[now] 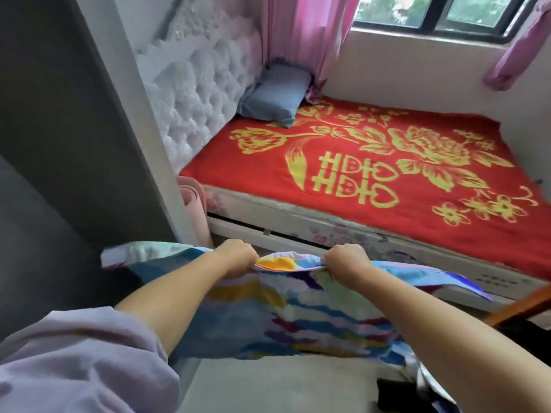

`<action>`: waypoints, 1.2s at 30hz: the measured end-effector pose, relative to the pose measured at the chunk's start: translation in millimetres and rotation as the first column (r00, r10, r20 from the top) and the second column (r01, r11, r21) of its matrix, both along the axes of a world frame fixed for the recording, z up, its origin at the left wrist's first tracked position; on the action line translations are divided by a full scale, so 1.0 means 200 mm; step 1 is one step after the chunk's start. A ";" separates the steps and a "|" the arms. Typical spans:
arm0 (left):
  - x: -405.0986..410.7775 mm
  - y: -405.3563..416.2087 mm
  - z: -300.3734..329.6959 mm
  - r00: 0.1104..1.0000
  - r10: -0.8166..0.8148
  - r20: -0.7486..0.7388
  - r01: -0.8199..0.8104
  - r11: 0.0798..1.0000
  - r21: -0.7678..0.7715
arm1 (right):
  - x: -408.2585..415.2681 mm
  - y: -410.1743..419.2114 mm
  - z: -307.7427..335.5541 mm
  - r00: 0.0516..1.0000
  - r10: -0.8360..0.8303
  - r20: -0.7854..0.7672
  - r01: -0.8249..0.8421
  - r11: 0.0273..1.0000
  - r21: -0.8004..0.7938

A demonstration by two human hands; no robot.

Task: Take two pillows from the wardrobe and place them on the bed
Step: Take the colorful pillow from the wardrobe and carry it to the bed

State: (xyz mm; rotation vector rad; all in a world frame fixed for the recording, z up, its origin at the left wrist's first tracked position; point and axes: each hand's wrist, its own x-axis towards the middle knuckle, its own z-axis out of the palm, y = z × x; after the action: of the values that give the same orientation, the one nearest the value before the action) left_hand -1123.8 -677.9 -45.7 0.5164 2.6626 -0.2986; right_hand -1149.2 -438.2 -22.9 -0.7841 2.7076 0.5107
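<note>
Both hands are clenched on the top edge of a striped pillow [298,317]: the left hand [238,257] and the right hand [347,262] each bunch the cloth in a tight fist, a short stretch of the edge sagging between them. The pillow hangs below the forearms, held over the floor [283,386] just short of the bed [372,180]. A blue pillow [275,96] lies at the far corner of the bed, propped against the tufted headboard [196,93] and touching the pink curtain [301,34]. The bed wears a red cover with gold flowers. A rolled pink mat [195,210] stands between the bed and the wardrobe [59,129] on the left.
</note>
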 end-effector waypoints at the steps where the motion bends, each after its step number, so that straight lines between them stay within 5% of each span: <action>1: -0.05 0.10 0.01 1.000 -0.011 -0.004 0.011 1.000 0.011 | -0.04 0.10 0.01 1.000 -0.018 -0.003 0.018 1.000 0.002; 15: -0.89 0.61 0.18 0.990 -0.135 -0.049 0.134 0.991 -0.009 | -0.78 0.62 0.13 0.982 -0.142 -0.121 0.139 0.990 -0.038; 28: -1.94 0.24 0.33 0.982 -0.157 -0.101 0.156 0.988 -0.014 | -1.85 0.26 0.27 0.983 -0.074 -0.169 0.071 0.997 -0.021; 36: -2.55 -0.05 0.28 0.989 0.003 -0.147 -0.001 1.000 0.017 | -2.60 -0.06 0.30 0.982 0.038 -0.183 -0.037 0.999 0.009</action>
State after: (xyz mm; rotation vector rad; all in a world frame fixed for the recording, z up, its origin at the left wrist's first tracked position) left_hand -1633.0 -686.9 9.7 0.5150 2.8102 -0.3258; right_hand -1669.7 -450.5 37.4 -0.8258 2.8618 0.6269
